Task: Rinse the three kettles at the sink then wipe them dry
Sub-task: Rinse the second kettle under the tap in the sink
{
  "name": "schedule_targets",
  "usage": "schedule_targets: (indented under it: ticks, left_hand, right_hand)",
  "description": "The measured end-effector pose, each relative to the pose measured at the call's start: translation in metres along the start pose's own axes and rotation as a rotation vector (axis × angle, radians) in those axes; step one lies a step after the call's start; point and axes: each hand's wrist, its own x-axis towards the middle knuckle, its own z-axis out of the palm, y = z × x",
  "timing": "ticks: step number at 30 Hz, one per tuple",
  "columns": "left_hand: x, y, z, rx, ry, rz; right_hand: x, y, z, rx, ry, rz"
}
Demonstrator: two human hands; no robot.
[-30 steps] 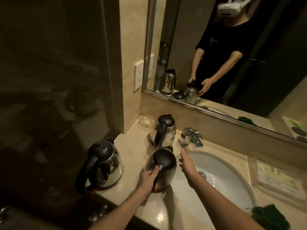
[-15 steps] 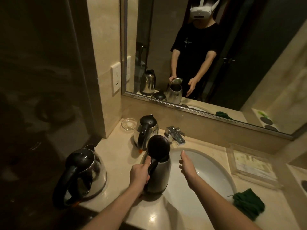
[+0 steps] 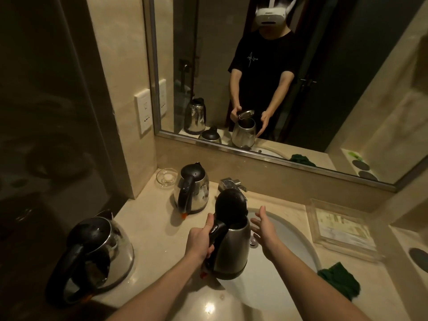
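Three steel kettles with black lids and handles are at the sink. My left hand [image 3: 201,242] grips the black handle of the middle kettle [image 3: 232,253], which is over the left rim of the white basin [image 3: 294,242] with its lid flipped up. My right hand [image 3: 264,230] hovers open just right of that kettle's body, fingers spread, not touching it. A second kettle [image 3: 193,188] stands upright at the back of the counter. A third, rounder kettle [image 3: 92,256] stands at the front left.
The chrome tap [image 3: 231,184] sits behind the held kettle. A small glass dish [image 3: 167,177] is in the back corner. A clear tray [image 3: 342,228] lies right of the basin, with a dark green cloth [image 3: 339,280] in front of it. A mirror covers the wall.
The middle kettle's lid has swung open and the kettle has risen toward the basin in my left hand. My right hand has stayed open beside it.
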Motion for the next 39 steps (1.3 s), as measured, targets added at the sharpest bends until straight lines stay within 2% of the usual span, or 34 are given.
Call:
schedule_targets:
  ticks: [8, 15, 18, 21, 29, 35, 39]
  left_hand:
    - [0.015, -0.01, 0.022, -0.057, -0.153, -0.024]
    - [0.035, -0.024, 0.037, -0.203, -0.348, -0.173]
    - [0.046, -0.032, 0.04, -0.196, -0.377, -0.208]
    - [0.057, -0.041, 0.044, -0.194, -0.339, -0.255]
    - [0.094, -0.063, 0.067, -0.241, -0.08, -0.316]
    - [0.119, -0.081, 0.066, -0.258, -0.045, -0.327]
    - [0.124, -0.075, 0.068, -0.261, -0.006, -0.336]
  right_hand:
    - [0.019, -0.01, -0.021, 0.03, -0.055, 0.069]
    - [0.047, -0.008, -0.031, 0.013, -0.09, 0.113]
    - [0.059, -0.004, -0.034, 0.0, -0.113, 0.125]
    - [0.072, 0.0, -0.035, -0.017, -0.129, 0.135]
    - [0.115, -0.008, -0.038, -0.091, -0.217, 0.136]
    - [0.141, -0.022, -0.027, -0.138, -0.315, 0.111]
    - [0.154, -0.027, -0.023, -0.157, -0.321, 0.109]
